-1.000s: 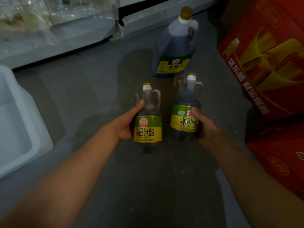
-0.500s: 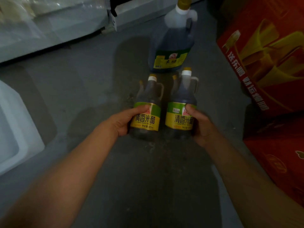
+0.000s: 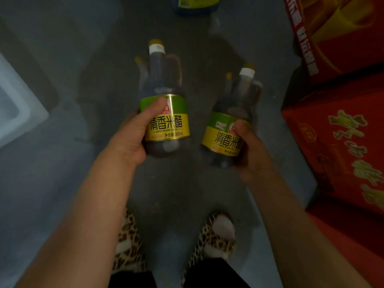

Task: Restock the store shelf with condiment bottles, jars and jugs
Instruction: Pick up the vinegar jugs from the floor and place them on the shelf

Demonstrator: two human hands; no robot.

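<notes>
The left hand [image 3: 133, 134] grips one vinegar bottle [image 3: 165, 113] around its yellow-green label, thumb across the front, and the right hand [image 3: 252, 146] grips a second vinegar bottle [image 3: 232, 121] the same way at its lower body; both bottles are lifted clear of the floor [image 3: 62, 183], apart from each other, necks tipped toward twelve o'clock. The step in hand looks like carrying the pair to the shelf, which is not in view. To do it well, I would keep each bottle upright, hold firmly around the body so the smooth plastic does not slip, and keep the two from knocking together. The floor is grey, dull concrete with darker patches. At twelve o'clock the bottom of a larger dark jug [image 3: 195, 3] stands on it. Red printed cartons [image 3: 336, 142] are stacked from one to four o'clock, and a white tub [image 3: 22, 113] sits at nine o'clock. Leopard-print slippers [image 3: 214, 242] show at six o'clock.
</notes>
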